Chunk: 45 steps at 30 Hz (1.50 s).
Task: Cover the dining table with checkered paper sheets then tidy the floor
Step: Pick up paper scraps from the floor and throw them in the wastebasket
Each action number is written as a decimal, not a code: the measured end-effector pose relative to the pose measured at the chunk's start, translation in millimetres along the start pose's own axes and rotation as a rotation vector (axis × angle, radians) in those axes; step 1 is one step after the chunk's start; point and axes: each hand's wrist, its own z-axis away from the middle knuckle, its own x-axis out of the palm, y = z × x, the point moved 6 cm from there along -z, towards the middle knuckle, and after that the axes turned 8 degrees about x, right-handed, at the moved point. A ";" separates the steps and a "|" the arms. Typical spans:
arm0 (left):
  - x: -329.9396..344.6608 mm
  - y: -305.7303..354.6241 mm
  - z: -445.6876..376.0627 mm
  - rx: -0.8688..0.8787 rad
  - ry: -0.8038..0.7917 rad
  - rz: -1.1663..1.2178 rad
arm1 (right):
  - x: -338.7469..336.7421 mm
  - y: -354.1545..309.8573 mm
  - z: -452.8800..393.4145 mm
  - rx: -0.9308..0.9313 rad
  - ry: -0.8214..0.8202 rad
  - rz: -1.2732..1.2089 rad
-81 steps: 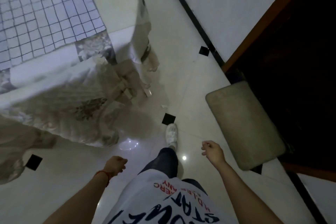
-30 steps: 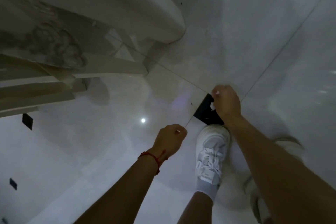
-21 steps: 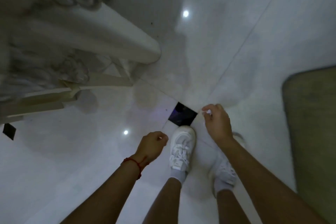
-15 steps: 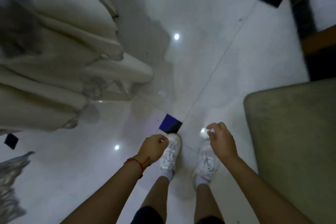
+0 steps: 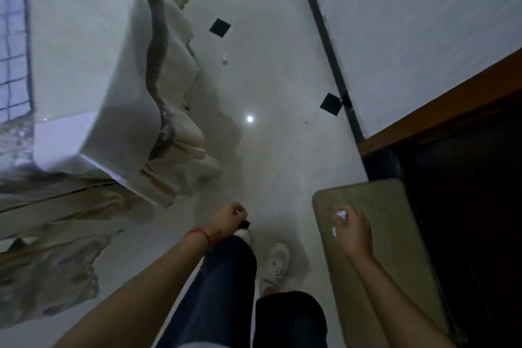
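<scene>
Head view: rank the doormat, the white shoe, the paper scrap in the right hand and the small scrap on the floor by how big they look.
1. doormat
2. white shoe, though it lies farther from the camera than the hands
3. paper scrap pinched in the right hand
4. floor scrap; it is far off, so its true size is unsure

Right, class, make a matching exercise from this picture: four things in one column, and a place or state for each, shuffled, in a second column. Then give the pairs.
Things:
1. right hand
2. door mat
3. checkered paper sheet
4. red string bracelet

Places or states:
A. on the table top at the far left
B. round the left wrist
C. grips a crumpled white paper scrap
D. flat on the floor before the dark doorway

Pairs: 1-C, 2-D, 3-A, 4-B
</scene>
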 end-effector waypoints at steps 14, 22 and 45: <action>-120.7 65.6 -29.8 -0.060 0.104 0.290 | -68.2 -152.6 -62.4 0.050 -0.045 -0.152; -239.9 186.4 -139.0 0.040 0.098 0.344 | -127.9 -238.3 -163.3 0.138 0.063 -0.144; -403.1 209.1 -304.6 -0.505 0.451 0.899 | -112.8 -651.9 -492.5 -0.240 -0.274 0.134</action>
